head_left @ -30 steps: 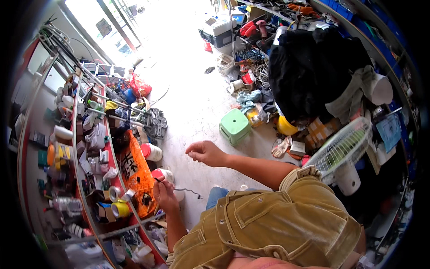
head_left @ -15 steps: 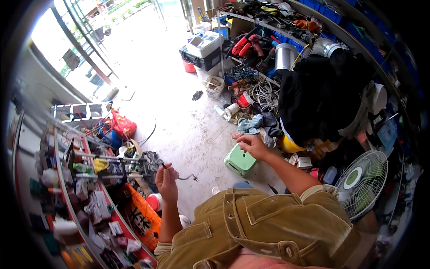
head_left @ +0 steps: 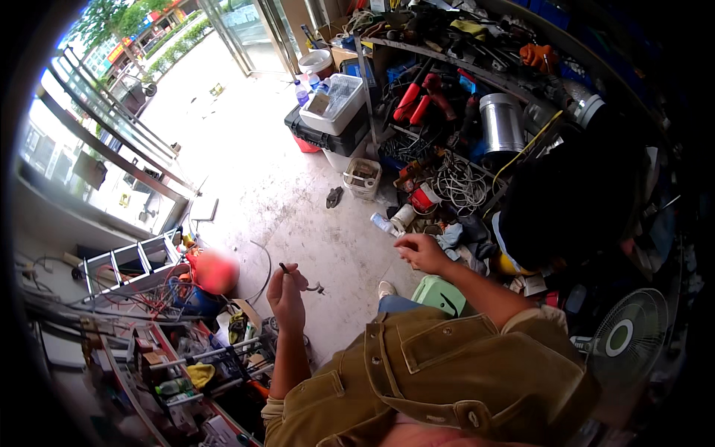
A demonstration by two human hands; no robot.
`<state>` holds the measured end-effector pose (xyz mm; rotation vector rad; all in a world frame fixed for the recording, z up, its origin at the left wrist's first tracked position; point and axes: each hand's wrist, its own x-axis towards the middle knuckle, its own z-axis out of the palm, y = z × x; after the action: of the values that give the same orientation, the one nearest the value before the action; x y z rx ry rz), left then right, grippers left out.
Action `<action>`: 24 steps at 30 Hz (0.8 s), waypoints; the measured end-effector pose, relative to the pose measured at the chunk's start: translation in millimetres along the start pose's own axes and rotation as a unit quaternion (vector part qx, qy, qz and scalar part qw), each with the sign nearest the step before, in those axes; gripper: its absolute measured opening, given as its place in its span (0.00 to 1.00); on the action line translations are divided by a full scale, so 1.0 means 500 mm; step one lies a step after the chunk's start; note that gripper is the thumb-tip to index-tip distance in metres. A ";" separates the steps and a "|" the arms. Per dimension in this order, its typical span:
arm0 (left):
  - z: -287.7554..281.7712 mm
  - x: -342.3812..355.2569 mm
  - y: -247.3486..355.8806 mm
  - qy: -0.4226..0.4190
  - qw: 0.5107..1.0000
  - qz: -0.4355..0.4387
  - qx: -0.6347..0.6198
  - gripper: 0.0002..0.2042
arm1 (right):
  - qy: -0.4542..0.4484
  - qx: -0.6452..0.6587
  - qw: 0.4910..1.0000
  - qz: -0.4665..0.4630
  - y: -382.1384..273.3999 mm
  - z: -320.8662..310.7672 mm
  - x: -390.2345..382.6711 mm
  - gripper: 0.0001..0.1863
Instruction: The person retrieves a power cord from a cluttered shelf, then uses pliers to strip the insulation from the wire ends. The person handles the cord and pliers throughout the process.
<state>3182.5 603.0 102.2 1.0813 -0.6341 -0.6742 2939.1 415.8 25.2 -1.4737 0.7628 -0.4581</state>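
Note:
My left hand (head_left: 287, 298) is raised in front of me with its fingers closed on a short, thin dark cord (head_left: 319, 288). One dark end pokes out above the fingertips, and a kinked, forked-looking end sticks out to the right. My right hand (head_left: 424, 255) hovers further right, fingers curled in toward the thumb; whatever they hold, if anything, is too small to make out. Below that forearm stands a light green plastic stool (head_left: 439, 293), partly hidden by the arm and my jacket (head_left: 432, 350).
A stepladder (head_left: 134, 262), a red bag and crowded shelves line the left. On the right are shelves of tools (head_left: 462, 52), a coil of pale cable (head_left: 460, 182) and a fan (head_left: 622, 337). Storage boxes (head_left: 331, 123) stand ahead near the glass doorway.
My view has lifted and turned, showing more of the doorway and street. I have moved forward past the stool, with a shoe now showing. Both hands keep nearly the same pose.

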 end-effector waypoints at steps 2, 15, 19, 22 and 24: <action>0.014 0.101 0.008 -0.016 1.000 0.012 0.015 0.10 | -0.027 -0.090 0.992 -0.079 -0.072 0.008 0.109 0.10; 0.078 0.687 -0.136 -0.145 0.987 -0.072 -0.018 0.12 | 0.181 -0.090 0.972 -0.119 -0.217 -0.194 0.504 0.09; 0.112 0.894 -0.177 -0.234 0.967 -0.097 -0.035 0.12 | 0.323 -0.178 0.919 -0.137 -0.289 -0.283 0.586 0.09; 0.132 1.036 -0.200 -0.277 0.953 -0.117 -0.037 0.13 | 0.408 -0.210 0.879 -0.130 -0.349 -0.348 0.654 0.10; 0.135 1.119 -0.217 -0.305 0.941 -0.136 -0.050 0.13 | 0.441 -0.288 0.837 -0.149 -0.405 -0.387 0.689 0.11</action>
<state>3470.3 106.7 98.8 0.8642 -0.9756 -1.2953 3077.5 22.2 176.9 -1.9561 1.4971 -1.2863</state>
